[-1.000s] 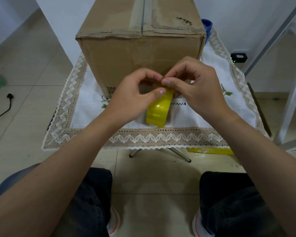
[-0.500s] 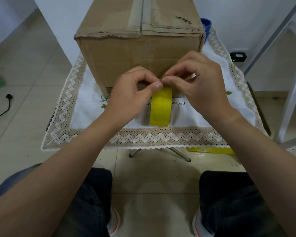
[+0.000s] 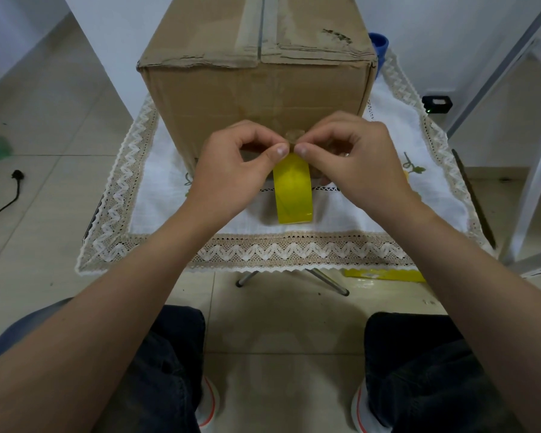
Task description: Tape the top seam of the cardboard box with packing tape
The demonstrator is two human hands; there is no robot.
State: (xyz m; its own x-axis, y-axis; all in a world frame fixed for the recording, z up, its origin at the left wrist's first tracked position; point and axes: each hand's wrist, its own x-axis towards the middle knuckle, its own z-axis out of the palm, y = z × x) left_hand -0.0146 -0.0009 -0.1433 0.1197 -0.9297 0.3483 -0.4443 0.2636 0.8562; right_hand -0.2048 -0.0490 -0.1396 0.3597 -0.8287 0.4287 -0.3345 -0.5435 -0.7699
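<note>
Left hand (image 3: 231, 173), right hand (image 3: 353, 167) pinch yellow tape roll (image 3: 293, 190) (top hidden); cardboard box (image 3: 256, 98) top cropped.

Evenly lit, soft and diffuse, apparently from overhead. Faint shadows only: a pale patch on the tablecloth (image 3: 372, 214) beneath the yellow tape roll (image 3: 292, 190), dim shade on the floor tiles (image 3: 281, 323) between the knees. Sharp through the centre. Strong wide-angle bending at the edges, forearms stretched, wall lines curved. No glare.
</note>
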